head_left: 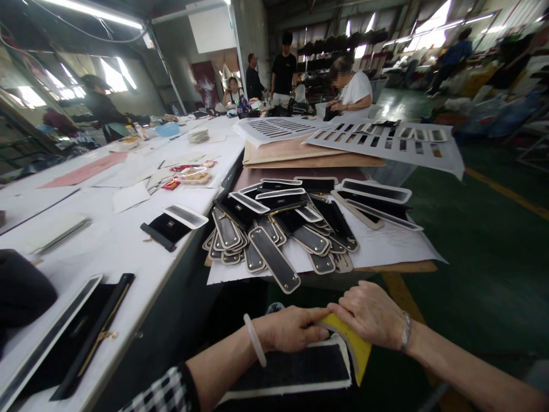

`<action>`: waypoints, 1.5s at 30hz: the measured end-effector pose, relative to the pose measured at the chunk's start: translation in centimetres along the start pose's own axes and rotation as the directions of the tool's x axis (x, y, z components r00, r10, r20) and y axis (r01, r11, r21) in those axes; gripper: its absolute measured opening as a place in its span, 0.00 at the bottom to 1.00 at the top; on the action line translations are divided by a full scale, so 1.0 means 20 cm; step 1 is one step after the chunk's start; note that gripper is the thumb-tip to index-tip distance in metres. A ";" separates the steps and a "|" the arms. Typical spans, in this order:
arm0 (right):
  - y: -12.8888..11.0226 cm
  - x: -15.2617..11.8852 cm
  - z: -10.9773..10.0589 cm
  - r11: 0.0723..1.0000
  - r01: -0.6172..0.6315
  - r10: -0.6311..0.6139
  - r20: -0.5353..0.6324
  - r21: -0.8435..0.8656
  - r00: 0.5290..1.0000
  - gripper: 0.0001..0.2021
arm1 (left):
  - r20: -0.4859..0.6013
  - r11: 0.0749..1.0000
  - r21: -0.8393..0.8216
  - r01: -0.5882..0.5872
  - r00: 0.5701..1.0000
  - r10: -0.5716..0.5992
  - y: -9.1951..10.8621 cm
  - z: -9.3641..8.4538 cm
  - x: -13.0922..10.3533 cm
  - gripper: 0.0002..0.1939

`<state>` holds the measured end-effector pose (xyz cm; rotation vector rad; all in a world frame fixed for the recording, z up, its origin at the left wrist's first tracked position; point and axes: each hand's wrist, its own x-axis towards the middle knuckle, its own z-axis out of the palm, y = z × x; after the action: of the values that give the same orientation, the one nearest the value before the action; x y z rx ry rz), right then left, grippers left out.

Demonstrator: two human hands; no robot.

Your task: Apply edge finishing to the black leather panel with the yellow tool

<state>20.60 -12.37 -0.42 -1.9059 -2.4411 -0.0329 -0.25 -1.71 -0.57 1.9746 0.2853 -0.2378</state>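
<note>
Low in front of me lies a black panel (300, 369) with a pale border strip. Against its right end is a yellow sheet (364, 352) with a curved grey edge. My left hand (291, 329), with a white bangle at the wrist, pinches the panel's upper right edge, its index finger reaching to the yellow sheet. My right hand (371, 315), wearing a bracelet, is closed on the top of the yellow sheet, its fingertips partly hidden. The two hands nearly touch.
Ahead, a pile of black strips (274, 257) with pale edges and studs covers a paper-topped surface. A long white table (171, 274) on my left bears black zippered pieces (92, 337) and food packs (195, 174). Cut-out templates (386, 143) lie behind. Several people work farther back.
</note>
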 end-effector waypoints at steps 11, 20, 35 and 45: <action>-0.03 -0.01 0.00 0.999 0.001 0.000 0.033 -0.038 0.999 0.24 | -0.005 0.994 0.101 -0.028 1.000 0.029 0.03 0.00 -0.01 0.24; -0.06 -0.03 -0.02 0.996 -0.043 0.049 0.083 -0.079 0.995 0.24 | 0.005 0.984 0.166 -0.063 0.998 0.063 0.06 -0.01 -0.02 0.23; -0.17 -0.10 0.00 0.982 -0.176 0.182 0.103 -0.067 0.978 0.25 | 0.018 0.980 0.175 -0.097 0.995 0.095 0.05 0.00 -0.01 0.22; -0.30 -0.15 -0.01 0.948 -0.292 0.306 0.102 -0.129 0.947 0.26 | 0.070 0.998 0.049 -0.028 0.997 0.024 0.05 -0.01 -0.03 0.26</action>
<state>15.53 -16.83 -0.37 -2.3747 -2.2318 -0.0472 -0.50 -2.08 0.56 2.0137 0.2104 -0.2986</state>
